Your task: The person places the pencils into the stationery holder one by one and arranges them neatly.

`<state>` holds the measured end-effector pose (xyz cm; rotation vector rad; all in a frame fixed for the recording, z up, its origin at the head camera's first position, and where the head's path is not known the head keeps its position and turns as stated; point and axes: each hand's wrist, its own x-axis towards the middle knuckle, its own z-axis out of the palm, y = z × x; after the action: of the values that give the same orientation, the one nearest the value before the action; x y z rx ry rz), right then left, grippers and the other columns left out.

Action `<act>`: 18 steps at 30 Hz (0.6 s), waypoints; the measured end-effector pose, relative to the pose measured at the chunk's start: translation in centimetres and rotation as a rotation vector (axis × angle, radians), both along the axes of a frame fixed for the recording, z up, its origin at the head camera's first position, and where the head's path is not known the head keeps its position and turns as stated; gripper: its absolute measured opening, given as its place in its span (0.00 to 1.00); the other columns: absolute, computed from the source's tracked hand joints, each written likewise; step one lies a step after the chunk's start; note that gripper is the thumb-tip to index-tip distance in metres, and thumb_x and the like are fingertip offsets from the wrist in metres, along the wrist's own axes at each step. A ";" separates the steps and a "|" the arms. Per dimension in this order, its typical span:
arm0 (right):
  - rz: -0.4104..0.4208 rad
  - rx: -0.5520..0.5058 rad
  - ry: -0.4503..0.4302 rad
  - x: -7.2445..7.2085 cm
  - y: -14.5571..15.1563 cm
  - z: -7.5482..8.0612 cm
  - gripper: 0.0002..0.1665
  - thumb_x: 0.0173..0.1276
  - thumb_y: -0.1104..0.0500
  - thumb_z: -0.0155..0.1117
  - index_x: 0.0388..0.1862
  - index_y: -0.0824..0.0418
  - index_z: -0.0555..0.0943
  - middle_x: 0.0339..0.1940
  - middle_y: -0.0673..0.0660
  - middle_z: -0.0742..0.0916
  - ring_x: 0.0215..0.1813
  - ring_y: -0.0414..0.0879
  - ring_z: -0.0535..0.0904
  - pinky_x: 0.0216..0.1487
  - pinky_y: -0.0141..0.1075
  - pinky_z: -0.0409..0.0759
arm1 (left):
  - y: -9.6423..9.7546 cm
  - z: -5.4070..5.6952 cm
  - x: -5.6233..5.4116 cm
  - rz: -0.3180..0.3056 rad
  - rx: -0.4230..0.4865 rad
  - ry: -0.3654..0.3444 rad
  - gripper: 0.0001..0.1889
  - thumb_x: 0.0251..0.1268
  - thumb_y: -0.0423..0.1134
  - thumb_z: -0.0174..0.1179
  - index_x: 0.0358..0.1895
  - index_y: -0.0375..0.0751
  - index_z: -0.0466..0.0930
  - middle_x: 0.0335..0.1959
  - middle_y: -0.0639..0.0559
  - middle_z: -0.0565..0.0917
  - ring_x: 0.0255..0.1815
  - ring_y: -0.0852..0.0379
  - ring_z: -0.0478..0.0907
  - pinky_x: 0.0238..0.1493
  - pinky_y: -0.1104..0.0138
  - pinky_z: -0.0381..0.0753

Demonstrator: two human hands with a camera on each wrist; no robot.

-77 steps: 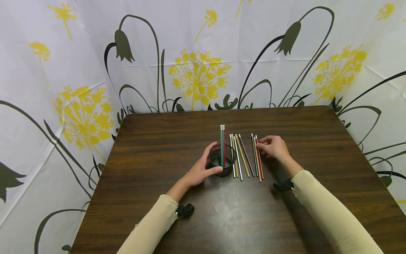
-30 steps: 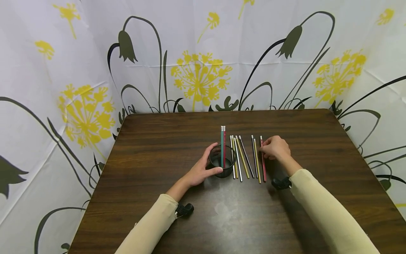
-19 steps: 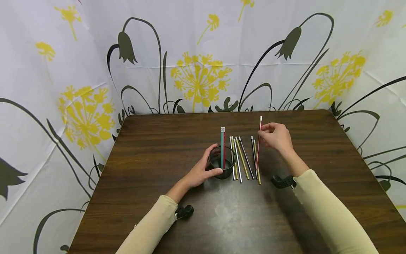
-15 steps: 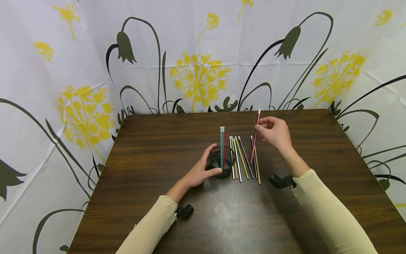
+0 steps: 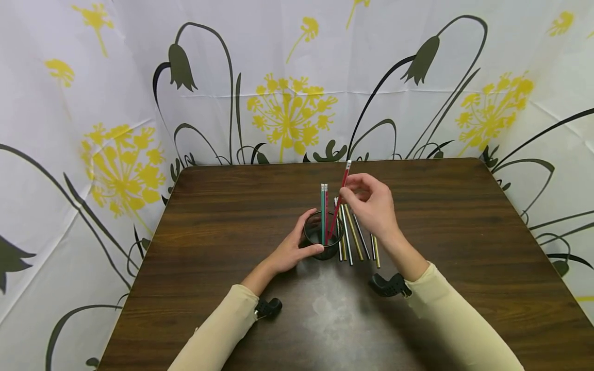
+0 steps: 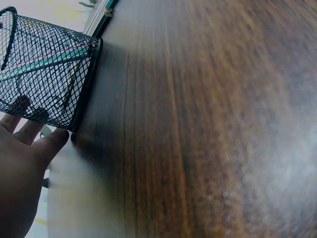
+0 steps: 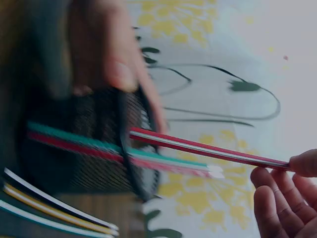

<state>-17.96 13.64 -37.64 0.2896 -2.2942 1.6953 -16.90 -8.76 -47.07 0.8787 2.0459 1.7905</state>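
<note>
My left hand [image 5: 291, 250] holds the black mesh pencil cup [image 5: 330, 252], thumb on the near side and fingers round the far side. A teal pencil [image 5: 323, 206] and a red pencil [image 5: 326, 203] stand inside it, eraser ends up. Between thumb and fingertips my right hand [image 5: 375, 208] pinches a second red pencil [image 7: 208, 150] near its eraser end. That pencil slants down to the left, and its lower end is at the cup's mouth, beside the two standing pencils. Just right of the cup lie several pencils [image 5: 355, 234], partly hidden under my right hand.
The dark wood-grain table [image 5: 232, 206] runs back to a white curtain [image 5: 287, 51] with yellow and grey-green flowers. A black wrist camera [image 5: 389, 285] sits on my right wrist, another wrist camera [image 5: 269, 308] on my left.
My right hand has taken the red pencil from the right end of the row, raised it, tilted it and carried it left to the cup. The left hand stays on the cup.
</note>
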 end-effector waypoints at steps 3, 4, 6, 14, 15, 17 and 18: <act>0.018 0.062 0.005 0.6 -0.9 -1.1 0.10 0.66 0.61 0.69 0.45 0.60 0.83 0.36 0.55 0.87 0.29 0.47 0.85 0.30 0.35 0.80 | 0.0 -0.1 0.0 -0.004 0.012 -0.002 0.43 0.66 0.26 0.60 0.77 0.42 0.43 0.72 0.32 0.58 0.73 0.32 0.54 0.67 0.38 0.57; 0.021 0.084 0.004 0.7 -1.2 -1.5 0.09 0.66 0.61 0.69 0.45 0.60 0.82 0.36 0.54 0.87 0.30 0.48 0.85 0.30 0.36 0.80 | 0.0 -0.1 -0.1 -0.006 0.016 -0.003 0.43 0.66 0.26 0.60 0.77 0.42 0.43 0.72 0.31 0.58 0.73 0.31 0.54 0.67 0.38 0.57; 0.032 0.124 0.004 1.0 -1.6 -2.1 0.10 0.66 0.61 0.69 0.45 0.59 0.82 0.36 0.53 0.87 0.30 0.48 0.85 0.31 0.38 0.80 | 0.0 -0.1 -0.1 -0.010 0.027 -0.003 0.43 0.66 0.25 0.59 0.77 0.41 0.43 0.72 0.29 0.57 0.72 0.31 0.54 0.66 0.38 0.57; 0.104 0.207 0.030 1.5 -2.5 -3.6 0.08 0.64 0.63 0.69 0.41 0.57 0.81 0.35 0.50 0.86 0.30 0.42 0.84 0.34 0.38 0.82 | 0.1 0.0 0.0 -0.007 0.007 -0.007 0.42 0.67 0.25 0.59 0.77 0.42 0.42 0.72 0.34 0.59 0.71 0.38 0.59 0.67 0.40 0.59; 0.115 0.211 0.036 1.5 -2.5 -3.8 0.08 0.64 0.64 0.69 0.41 0.57 0.81 0.35 0.50 0.86 0.31 0.42 0.84 0.35 0.37 0.82 | 0.1 0.1 0.0 -0.005 0.002 -0.009 0.42 0.67 0.25 0.59 0.77 0.42 0.42 0.72 0.35 0.59 0.71 0.38 0.59 0.67 0.40 0.59; 0.131 0.224 0.042 1.6 -2.6 -4.0 0.08 0.64 0.64 0.69 0.41 0.57 0.81 0.35 0.49 0.86 0.31 0.41 0.84 0.36 0.37 0.82 | 0.0 0.2 0.1 0.001 -0.010 -0.013 0.43 0.67 0.26 0.59 0.78 0.42 0.42 0.72 0.35 0.59 0.71 0.38 0.59 0.66 0.40 0.59; 0.139 0.230 0.044 1.6 -2.6 -4.1 0.08 0.64 0.64 0.68 0.41 0.56 0.81 0.35 0.49 0.86 0.31 0.41 0.84 0.36 0.37 0.82 | 0.0 0.2 0.1 0.004 -0.014 -0.015 0.43 0.67 0.26 0.59 0.78 0.42 0.42 0.72 0.35 0.59 0.71 0.38 0.59 0.66 0.40 0.59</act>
<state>-16.37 11.00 -41.78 0.5389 -2.4897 1.4676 -16.81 -8.76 -46.85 0.8562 2.0496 1.7774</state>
